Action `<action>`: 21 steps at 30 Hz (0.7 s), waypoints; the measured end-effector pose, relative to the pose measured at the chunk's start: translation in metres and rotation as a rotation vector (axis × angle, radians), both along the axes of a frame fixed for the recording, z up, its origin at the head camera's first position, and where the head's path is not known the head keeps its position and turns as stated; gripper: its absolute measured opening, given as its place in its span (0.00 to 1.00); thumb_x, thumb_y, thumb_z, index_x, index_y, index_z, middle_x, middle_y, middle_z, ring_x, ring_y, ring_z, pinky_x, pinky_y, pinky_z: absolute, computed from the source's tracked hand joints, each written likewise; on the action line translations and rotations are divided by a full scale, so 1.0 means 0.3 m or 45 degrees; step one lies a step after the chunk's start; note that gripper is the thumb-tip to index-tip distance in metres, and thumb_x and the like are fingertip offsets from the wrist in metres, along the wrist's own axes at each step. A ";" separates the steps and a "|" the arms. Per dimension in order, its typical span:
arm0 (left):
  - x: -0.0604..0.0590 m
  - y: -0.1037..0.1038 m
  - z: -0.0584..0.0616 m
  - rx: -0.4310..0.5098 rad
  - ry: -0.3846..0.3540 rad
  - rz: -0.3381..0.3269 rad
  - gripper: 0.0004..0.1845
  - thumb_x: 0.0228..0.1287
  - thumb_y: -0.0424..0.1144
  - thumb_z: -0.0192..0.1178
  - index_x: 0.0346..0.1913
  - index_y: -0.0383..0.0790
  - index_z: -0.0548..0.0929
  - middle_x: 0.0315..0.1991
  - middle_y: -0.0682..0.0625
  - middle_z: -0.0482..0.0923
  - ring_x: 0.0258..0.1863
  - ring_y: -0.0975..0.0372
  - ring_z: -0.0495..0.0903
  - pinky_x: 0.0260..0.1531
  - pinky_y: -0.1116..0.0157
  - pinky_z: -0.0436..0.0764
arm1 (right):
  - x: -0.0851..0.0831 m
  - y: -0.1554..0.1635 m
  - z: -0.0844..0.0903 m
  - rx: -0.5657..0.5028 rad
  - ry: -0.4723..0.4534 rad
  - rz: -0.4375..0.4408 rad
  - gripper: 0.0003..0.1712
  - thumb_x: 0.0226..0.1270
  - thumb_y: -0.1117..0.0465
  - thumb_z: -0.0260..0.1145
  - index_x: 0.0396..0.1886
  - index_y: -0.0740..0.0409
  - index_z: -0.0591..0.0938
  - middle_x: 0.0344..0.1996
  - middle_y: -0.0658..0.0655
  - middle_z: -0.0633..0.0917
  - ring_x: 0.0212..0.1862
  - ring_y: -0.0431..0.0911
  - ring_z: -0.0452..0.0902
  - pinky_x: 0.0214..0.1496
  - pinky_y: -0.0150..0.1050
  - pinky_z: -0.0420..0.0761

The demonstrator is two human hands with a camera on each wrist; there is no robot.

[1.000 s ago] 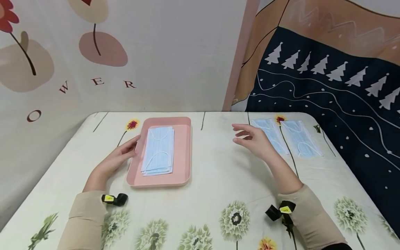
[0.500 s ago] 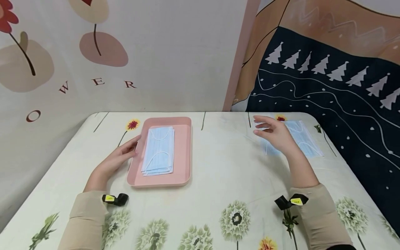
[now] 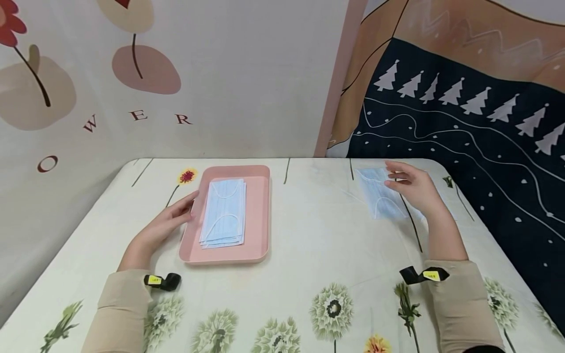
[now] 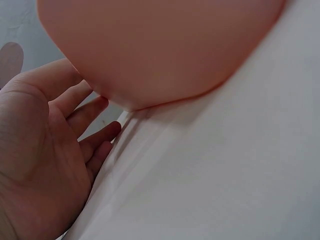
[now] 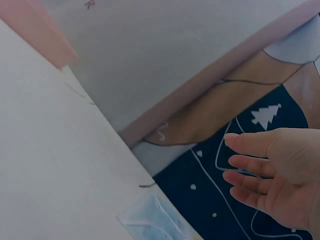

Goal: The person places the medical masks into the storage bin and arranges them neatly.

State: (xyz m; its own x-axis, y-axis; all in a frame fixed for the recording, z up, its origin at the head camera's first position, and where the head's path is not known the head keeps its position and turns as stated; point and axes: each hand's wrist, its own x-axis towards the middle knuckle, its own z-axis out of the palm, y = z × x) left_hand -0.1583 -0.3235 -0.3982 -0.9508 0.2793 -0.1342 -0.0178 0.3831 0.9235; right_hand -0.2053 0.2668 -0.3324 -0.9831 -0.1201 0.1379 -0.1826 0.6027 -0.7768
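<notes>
A stack of pale blue face masks [image 3: 222,213] lies in a pink tray [image 3: 257,215] left of centre. At the tray's left side is my left hand [image 3: 165,223], its fingertips against the rim; in the left wrist view the fingers [image 4: 90,115] reach along the tray's edge, loosely bent. To the right, my right hand [image 3: 412,186] hovers over the back of the table, fingers relaxed and holding nothing. Just left of it a single face mask [image 3: 380,193] lies flat, also visible in the right wrist view. The mask to its right is largely hidden behind the hand and forearm.
A white floral cloth [image 3: 304,235] covers the table. Behind it stand a pale printed curtain [image 3: 247,98] and, to the right, a dark blue cloth with white trees [image 3: 463,127]. The tray's raised rim borders the mask stack.
My right hand has moved right, away from the middle of the table, passing over the left loose mask to the right one. The left hand, tray and stack have stayed put.
</notes>
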 end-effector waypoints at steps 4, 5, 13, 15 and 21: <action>0.000 -0.004 -0.002 -0.001 0.003 -0.003 0.37 0.72 0.43 0.55 0.77 0.48 0.49 0.76 0.43 0.44 0.73 0.49 0.43 0.68 0.60 0.50 | -0.012 0.028 -0.025 0.045 -0.035 -0.029 0.31 0.69 0.62 0.62 0.70 0.57 0.67 0.64 0.64 0.70 0.61 0.60 0.68 0.57 0.55 0.72; 0.000 -0.004 -0.003 0.004 0.004 -0.004 0.37 0.72 0.42 0.54 0.77 0.48 0.49 0.76 0.43 0.44 0.73 0.49 0.43 0.68 0.61 0.50 | -0.016 0.036 -0.032 0.050 -0.044 -0.030 0.31 0.69 0.62 0.62 0.70 0.58 0.66 0.65 0.64 0.70 0.62 0.61 0.68 0.57 0.55 0.72; -0.002 -0.006 -0.010 0.052 0.028 -0.016 0.36 0.72 0.41 0.54 0.77 0.47 0.50 0.75 0.42 0.45 0.73 0.48 0.44 0.67 0.45 0.44 | -0.042 0.085 -0.095 0.082 -0.102 -0.028 0.31 0.69 0.66 0.61 0.69 0.64 0.66 0.64 0.68 0.68 0.60 0.62 0.69 0.56 0.50 0.74; -0.002 -0.006 -0.011 0.047 0.027 -0.017 0.36 0.72 0.41 0.54 0.77 0.48 0.50 0.75 0.43 0.45 0.73 0.48 0.44 0.69 0.53 0.47 | -0.046 0.098 -0.113 0.087 -0.109 -0.022 0.31 0.69 0.67 0.61 0.70 0.65 0.65 0.64 0.69 0.69 0.60 0.63 0.69 0.54 0.45 0.75; -0.002 -0.008 -0.012 0.046 0.023 -0.021 0.36 0.72 0.42 0.54 0.77 0.48 0.50 0.75 0.43 0.45 0.73 0.49 0.44 0.56 0.83 0.58 | -0.059 0.127 -0.162 0.081 -0.150 -0.010 0.31 0.69 0.66 0.61 0.70 0.65 0.64 0.66 0.69 0.67 0.61 0.63 0.67 0.55 0.45 0.72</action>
